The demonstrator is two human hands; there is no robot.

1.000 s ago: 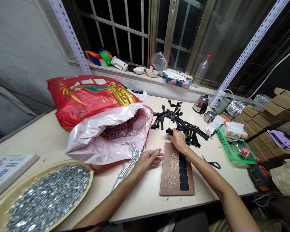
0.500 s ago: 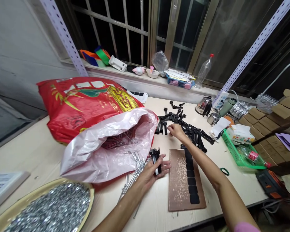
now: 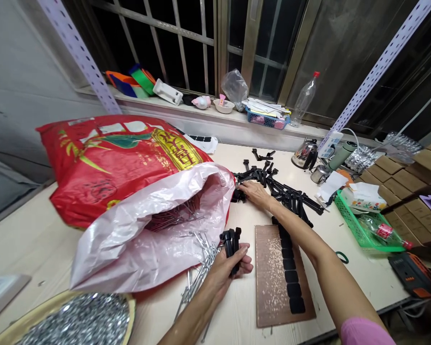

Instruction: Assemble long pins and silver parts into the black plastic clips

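Observation:
My left hand (image 3: 230,266) is closed around several black plastic parts (image 3: 231,242), held upright just above the tabletop. My right hand (image 3: 255,193) reaches to the near-left side of a pile of black plastic parts (image 3: 295,197), its fingers bent over some parts beside the bag's mouth. The fingertips are partly hidden there. Long thin metal rods, like bolts (image 3: 197,278), lie under and left of my left hand. They spill from an open red and white bag (image 3: 129,191). Right of my left hand lies a brown board (image 3: 269,282) bearing a column of black square pads (image 3: 292,277).
A tray of small shiny metal pieces (image 3: 79,321) sits front left. A green basket (image 3: 359,235) with a bottle, a kettle (image 3: 304,154) and cardboard boxes (image 3: 398,191) stand right. A green ring (image 3: 342,257) lies near the right edge. Items line the windowsill (image 3: 201,112).
My right hand has moved left onto the black parts beside the bag, and those parts have been pulled together. My left hand still holds its black parts, now turned slightly.

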